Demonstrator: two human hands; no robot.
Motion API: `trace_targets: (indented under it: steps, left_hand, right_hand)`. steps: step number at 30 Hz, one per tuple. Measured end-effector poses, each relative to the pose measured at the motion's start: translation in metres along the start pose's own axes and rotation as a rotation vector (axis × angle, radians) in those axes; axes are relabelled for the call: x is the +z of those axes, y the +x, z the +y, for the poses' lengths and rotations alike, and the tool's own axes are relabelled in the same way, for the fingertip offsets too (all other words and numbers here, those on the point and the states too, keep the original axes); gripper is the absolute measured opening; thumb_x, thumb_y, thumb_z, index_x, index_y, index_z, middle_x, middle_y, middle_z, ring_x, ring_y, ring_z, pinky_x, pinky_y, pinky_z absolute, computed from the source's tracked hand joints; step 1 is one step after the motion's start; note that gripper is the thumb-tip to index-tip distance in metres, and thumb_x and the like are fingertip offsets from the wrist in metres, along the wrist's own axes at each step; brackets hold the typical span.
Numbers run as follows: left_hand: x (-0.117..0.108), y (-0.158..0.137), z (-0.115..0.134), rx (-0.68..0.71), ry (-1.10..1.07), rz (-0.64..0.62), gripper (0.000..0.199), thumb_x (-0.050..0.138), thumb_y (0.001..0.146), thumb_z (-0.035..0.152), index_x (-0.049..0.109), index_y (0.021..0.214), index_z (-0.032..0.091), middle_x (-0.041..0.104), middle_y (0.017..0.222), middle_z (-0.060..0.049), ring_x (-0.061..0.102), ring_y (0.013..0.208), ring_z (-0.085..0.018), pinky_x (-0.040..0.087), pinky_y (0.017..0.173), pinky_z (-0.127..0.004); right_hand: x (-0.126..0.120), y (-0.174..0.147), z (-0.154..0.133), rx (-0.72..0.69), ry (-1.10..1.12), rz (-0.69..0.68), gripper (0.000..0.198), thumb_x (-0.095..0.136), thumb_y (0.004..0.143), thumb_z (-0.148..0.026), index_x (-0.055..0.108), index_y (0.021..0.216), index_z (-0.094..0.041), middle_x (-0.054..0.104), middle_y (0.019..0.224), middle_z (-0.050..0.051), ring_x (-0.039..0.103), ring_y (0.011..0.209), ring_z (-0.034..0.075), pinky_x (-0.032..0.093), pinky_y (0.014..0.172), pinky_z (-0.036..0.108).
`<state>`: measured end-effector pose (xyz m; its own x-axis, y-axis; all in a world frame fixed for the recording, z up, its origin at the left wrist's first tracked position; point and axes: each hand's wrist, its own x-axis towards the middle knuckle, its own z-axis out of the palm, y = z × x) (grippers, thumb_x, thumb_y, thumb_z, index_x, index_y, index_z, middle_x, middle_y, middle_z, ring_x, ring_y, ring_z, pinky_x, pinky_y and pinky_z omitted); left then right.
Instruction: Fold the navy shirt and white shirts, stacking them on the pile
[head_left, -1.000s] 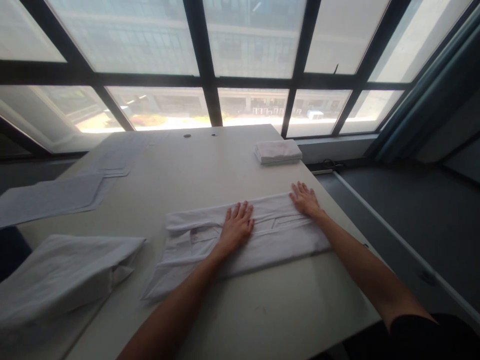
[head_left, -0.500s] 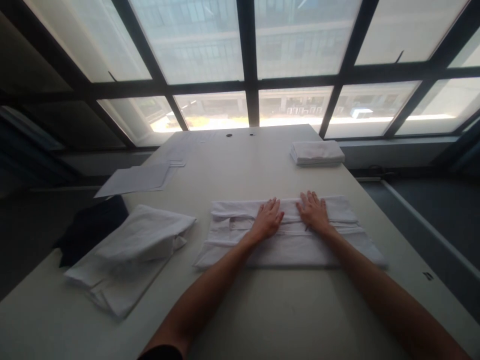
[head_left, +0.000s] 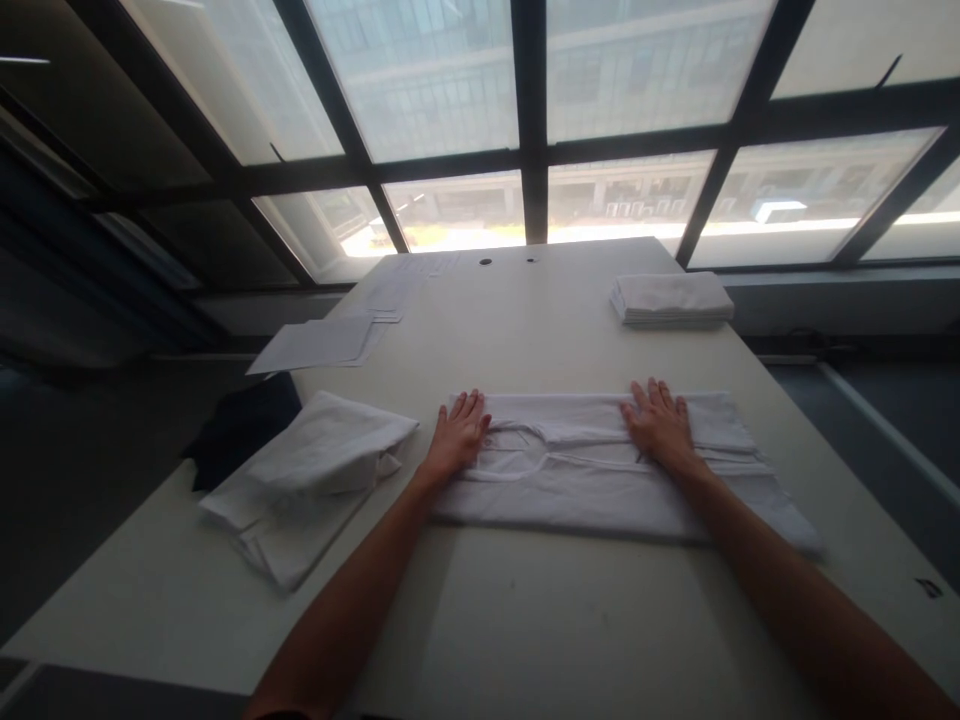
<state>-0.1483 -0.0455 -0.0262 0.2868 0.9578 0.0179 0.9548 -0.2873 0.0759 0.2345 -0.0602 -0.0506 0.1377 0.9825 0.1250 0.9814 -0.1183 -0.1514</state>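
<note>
A white shirt (head_left: 600, 500) lies folded into a long strip across the table in front of me, with what looks like a curved neck opening near its left end. My left hand (head_left: 457, 437) rests flat on the shirt's left end, fingers stretched out. Farther right, my right hand (head_left: 661, 425) lies palm down on the strip, its fingers also extended. Both hands press on the cloth without gripping it. The fabric under the palms is hidden.
Left of the shirt lies a loosely folded white cloth (head_left: 307, 480), partly over a dark cloth (head_left: 247, 420). Paper sheets (head_left: 315, 343) are behind them. A neat stack of folded white cloth (head_left: 671, 298) sits at the table's (head_left: 540, 630) right edge. Windows stand beyond.
My left hand has slid left along the shirt to its left end, and the neck opening now shows. My right hand stays on the cloth. The view has shifted slightly left.
</note>
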Motion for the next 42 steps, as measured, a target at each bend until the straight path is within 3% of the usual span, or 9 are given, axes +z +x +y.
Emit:
trace_targets:
  steps: [6, 8, 11, 17, 25, 30, 35, 38, 42]
  left_hand:
    - [-0.019, 0.009, -0.017, -0.069, -0.145, -0.077, 0.05, 0.024, 0.107, 0.031, 0.044, 0.153, 0.024, 0.036, 0.161, -0.011, 0.028, 0.152, -0.03, 0.027, 0.116, -0.065]
    - [-0.027, 0.01, -0.012, -0.106, -0.162, 0.001, 0.05, 0.022, 0.108, 0.031, 0.048, 0.15, 0.026, 0.042, 0.158, -0.011, 0.033, 0.15, -0.03, 0.024, 0.116, -0.067]
    - [-0.028, 0.006, 0.019, -0.053, -0.088, 0.162, 0.051, 0.021, 0.109, 0.036, 0.045, 0.152, 0.022, 0.04, 0.16, -0.011, 0.031, 0.151, -0.028, 0.014, 0.12, -0.065]
    - [-0.001, -0.008, 0.077, 0.163, -0.025, 0.067, 0.061, 0.027, 0.107, 0.053, 0.036, 0.158, 0.02, 0.032, 0.164, -0.01, 0.025, 0.153, -0.028, 0.021, 0.123, -0.056]
    - [-0.004, -0.034, 0.01, 0.012, -0.07, 0.036, 0.057, 0.025, 0.109, 0.044, 0.037, 0.157, 0.016, 0.033, 0.163, -0.012, 0.024, 0.153, -0.03, 0.021, 0.121, -0.06]
    - [-0.005, -0.047, -0.028, -0.034, -0.282, 0.089, 0.052, 0.023, 0.109, 0.041, 0.041, 0.154, 0.021, 0.036, 0.163, -0.009, 0.028, 0.152, -0.028, 0.02, 0.122, -0.06]
    - [-0.019, -0.06, -0.044, -0.102, -0.564, 0.35, 0.045, 0.036, 0.104, 0.04, 0.063, 0.13, 0.015, 0.061, 0.139, -0.014, 0.058, 0.126, -0.023, 0.048, 0.106, -0.038]
    - [-0.029, -0.075, -0.046, -0.087, -0.584, 0.247, 0.035, 0.049, 0.098, 0.044, 0.072, 0.103, 0.018, 0.071, 0.101, -0.008, 0.066, 0.094, -0.022, 0.054, 0.086, -0.034]
    - [-0.033, -0.089, -0.049, 0.001, -0.572, 0.083, 0.029, 0.062, 0.091, 0.046, 0.072, 0.091, 0.019, 0.066, 0.089, -0.004, 0.062, 0.08, -0.02, 0.05, 0.077, -0.032]
  right_hand:
    - [-0.002, -0.001, 0.0, 0.01, -0.006, -0.009, 0.063, 0.026, 0.104, -0.049, 0.04, 0.155, -0.015, 0.03, 0.164, 0.019, 0.022, 0.153, 0.033, 0.02, 0.12, 0.057]
    - [-0.002, -0.001, -0.001, 0.011, -0.016, -0.014, 0.063, 0.026, 0.104, -0.049, 0.04, 0.156, -0.015, 0.03, 0.164, 0.019, 0.022, 0.153, 0.032, 0.02, 0.12, 0.056]
    - [-0.001, -0.001, 0.0, 0.014, -0.025, -0.021, 0.063, 0.025, 0.104, -0.048, 0.04, 0.156, -0.015, 0.031, 0.164, 0.018, 0.022, 0.152, 0.031, 0.02, 0.12, 0.056]
    - [0.004, -0.001, 0.004, 0.004, -0.022, -0.008, 0.064, 0.022, 0.104, -0.049, 0.041, 0.155, -0.015, 0.031, 0.163, 0.019, 0.023, 0.152, 0.032, 0.02, 0.12, 0.056]
    - [0.005, 0.0, 0.006, -0.004, -0.02, -0.002, 0.064, 0.022, 0.103, -0.05, 0.042, 0.154, -0.015, 0.033, 0.162, 0.019, 0.025, 0.152, 0.032, 0.021, 0.119, 0.057]
    - [0.005, -0.001, 0.006, -0.005, -0.003, 0.011, 0.064, 0.023, 0.103, -0.049, 0.043, 0.154, -0.015, 0.034, 0.162, 0.019, 0.026, 0.151, 0.032, 0.021, 0.119, 0.057]
    - [0.009, -0.001, 0.006, -0.016, 0.041, 0.049, 0.063, 0.028, 0.103, -0.048, 0.046, 0.151, -0.012, 0.037, 0.16, 0.021, 0.028, 0.15, 0.034, 0.022, 0.118, 0.058]
    - [0.006, 0.001, 0.009, -0.038, 0.115, 0.159, 0.057, 0.035, 0.1, -0.042, 0.051, 0.146, -0.011, 0.043, 0.156, 0.022, 0.033, 0.147, 0.034, 0.027, 0.116, 0.059]
    - [-0.013, -0.002, 0.011, -0.188, 0.274, 0.314, 0.04, 0.046, 0.095, -0.033, 0.068, 0.121, -0.013, 0.064, 0.127, 0.02, 0.056, 0.123, 0.032, 0.041, 0.107, 0.048]
